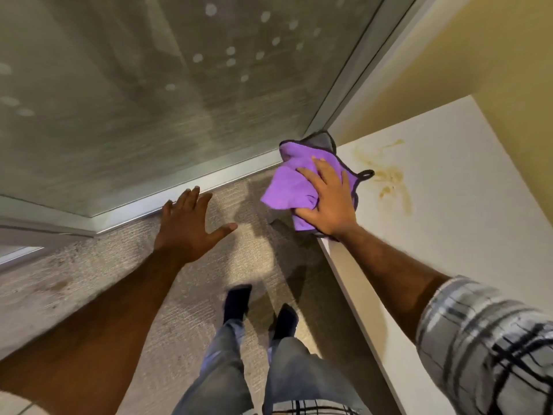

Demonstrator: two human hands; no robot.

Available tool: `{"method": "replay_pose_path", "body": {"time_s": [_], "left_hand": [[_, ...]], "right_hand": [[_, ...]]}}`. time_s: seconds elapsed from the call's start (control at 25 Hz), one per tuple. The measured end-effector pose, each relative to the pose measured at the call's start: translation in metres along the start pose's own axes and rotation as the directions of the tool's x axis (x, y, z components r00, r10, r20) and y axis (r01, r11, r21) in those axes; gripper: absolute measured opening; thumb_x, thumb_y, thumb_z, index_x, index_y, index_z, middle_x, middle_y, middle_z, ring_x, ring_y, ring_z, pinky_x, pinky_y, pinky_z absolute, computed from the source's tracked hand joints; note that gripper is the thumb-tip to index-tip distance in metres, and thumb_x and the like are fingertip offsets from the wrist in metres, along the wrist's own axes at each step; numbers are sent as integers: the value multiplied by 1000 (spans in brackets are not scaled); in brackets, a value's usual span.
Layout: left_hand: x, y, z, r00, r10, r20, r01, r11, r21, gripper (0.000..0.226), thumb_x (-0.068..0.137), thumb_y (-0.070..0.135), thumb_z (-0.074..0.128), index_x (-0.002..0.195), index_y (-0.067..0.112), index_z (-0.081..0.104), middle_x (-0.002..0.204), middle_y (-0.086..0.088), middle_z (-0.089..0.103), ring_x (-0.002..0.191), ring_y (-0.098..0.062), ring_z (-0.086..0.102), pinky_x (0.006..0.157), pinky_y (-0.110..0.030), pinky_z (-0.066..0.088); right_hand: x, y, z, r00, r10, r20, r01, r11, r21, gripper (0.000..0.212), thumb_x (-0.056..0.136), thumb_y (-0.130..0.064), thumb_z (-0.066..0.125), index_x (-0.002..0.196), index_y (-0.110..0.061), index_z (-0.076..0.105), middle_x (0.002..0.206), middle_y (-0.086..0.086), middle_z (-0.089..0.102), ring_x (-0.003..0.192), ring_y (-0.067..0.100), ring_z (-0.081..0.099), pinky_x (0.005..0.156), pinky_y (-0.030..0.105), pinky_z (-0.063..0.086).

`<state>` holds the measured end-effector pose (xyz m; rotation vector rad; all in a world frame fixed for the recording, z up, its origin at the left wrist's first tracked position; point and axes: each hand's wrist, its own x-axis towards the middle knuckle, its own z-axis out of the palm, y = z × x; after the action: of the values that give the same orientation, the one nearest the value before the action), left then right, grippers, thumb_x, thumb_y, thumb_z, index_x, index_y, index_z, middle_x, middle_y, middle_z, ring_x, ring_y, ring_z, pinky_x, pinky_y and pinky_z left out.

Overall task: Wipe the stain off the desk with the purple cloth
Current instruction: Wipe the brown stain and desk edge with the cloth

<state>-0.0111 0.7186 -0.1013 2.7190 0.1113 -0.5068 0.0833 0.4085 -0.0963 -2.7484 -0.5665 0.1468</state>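
Glass wall [143, 94] fills the upper left of the view, frosted and dotted with pale spots, so whatever lies behind it is hard to make out. Carpeted floor [98, 274] runs below it, streaked by motion blur. White counter [454, 211] comes in from the right, its near end cut off by the frame edge and partly covered by a plaid sleeve [490, 348]. Two legs in jeans [287, 375] show at the bottom, with dark, blurred feet.

Left hand [187, 227] hangs in the air over the floor, palm down, fingers spread, its grip open and empty, well apart from the counter.

Right hand [327, 202] presses flat on the purple cloth [287, 187], fingers splayed across it; the thumb side bunches some fabric, so the grip reads as holding the cloth down rather than clenched around it. Crumpled, the cloth sits at the counter's far-left corner, with much of it overhanging the edge above the floor. Its dark trim and a small hanging loop [365, 174] point toward the stain [389, 178].

That stain is a yellowish-brown smear on the counter just to the right of the cloth, faint at its upper end, and the loop nearly reaches it.
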Motion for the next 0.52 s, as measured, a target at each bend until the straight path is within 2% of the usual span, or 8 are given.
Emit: {"method": "replay_pose_path", "body": {"time_s": [0.04, 0.12, 0.2, 0.28, 0.36, 0.44, 0.48, 0.52], "left_hand": [[0, 0, 2, 1000, 2, 3, -2, 1000, 2, 107, 71, 92, 20, 153, 22, 22, 164, -8, 14, 152, -23, 9, 120, -54, 7], [0, 1, 6, 1000, 4, 11, -4, 1000, 11, 106, 73, 92, 21, 153, 22, 23, 164, -8, 14, 151, -24, 10, 120, -54, 8], [2, 0, 10, 1000, 6, 23, -6, 1000, 26, 105, 73, 91, 22, 153, 22, 23, 164, -8, 15, 151, -24, 11, 120, -54, 8], [2, 3, 14, 999, 17, 29, -18, 999, 35, 105, 74, 90, 21, 153, 22, 22, 164, -8, 15, 151, -26, 11, 119, -54, 10], [3, 7, 16, 1000, 26, 18, -26, 999, 43, 104, 74, 90, 19, 153, 22, 23, 164, -8, 14, 151, -26, 11, 119, -55, 11], [7, 14, 17, 1000, 20, 17, -21, 999, 29, 103, 74, 90, 17, 153, 22, 23, 164, -7, 13, 151, -25, 9, 119, -56, 12], [11, 18, 17, 999, 26, 19, -26, 999, 19, 102, 75, 89, 17, 152, 23, 22, 164, -7, 12, 152, -26, 8, 119, -57, 12], [15, 23, 17, 999, 37, 21, -38, 999, 11, 101, 76, 88, 17, 152, 23, 22, 164, -8, 12, 152, -26, 8, 119, -57, 12]], "right_hand": [[-3, 7, 0, 991, 124, -42, -124, 992, 3, 82, 79, -69, 58, 148, -36, 31, 160, 5, 28, 148, 29, 22, 117, 66, 12], [14, 12, -3, 924, 372, -86, -374, 927, -13, 86, 77, -79, 45, 149, -35, 28, 160, 8, 26, 148, 31, 21, 117, 64, 12], [42, 3, -6, 871, 485, -76, -489, 870, -64, 92, 75, -87, 36, 150, -34, 28, 161, 11, 23, 149, 34, 17, 116, 67, 11], [54, -4, -6, 912, 410, -25, -410, 905, -112, 90, 76, -83, 42, 149, -31, 35, 161, 11, 25, 149, 34, 16, 116, 69, 8], [36, 2, -6, 984, 176, 4, -175, 982, -66, 82, 78, -72, 55, 146, -28, 41, 158, 12, 31, 148, 34, 20, 115, 68, 11], [-1, 14, -5, 1000, 31, -5, -31, 999, 10, 79, 80, -64, 63, 148, -29, 40, 158, 10, 32, 148, 33, 23, 115, 66, 14], [-21, 22, -4, 999, 43, -24, -43, 999, 10, 79, 82, -64, 61, 149, -31, 37, 159, 9, 31, 148, 33, 22, 117, 65, 14], [-35, 29, -3, 992, 113, -61, -115, 993, -30, 77, 83, -66, 56, 149, -32, 33, 159, 8, 30, 148, 33, 22, 118, 63, 13]]}}
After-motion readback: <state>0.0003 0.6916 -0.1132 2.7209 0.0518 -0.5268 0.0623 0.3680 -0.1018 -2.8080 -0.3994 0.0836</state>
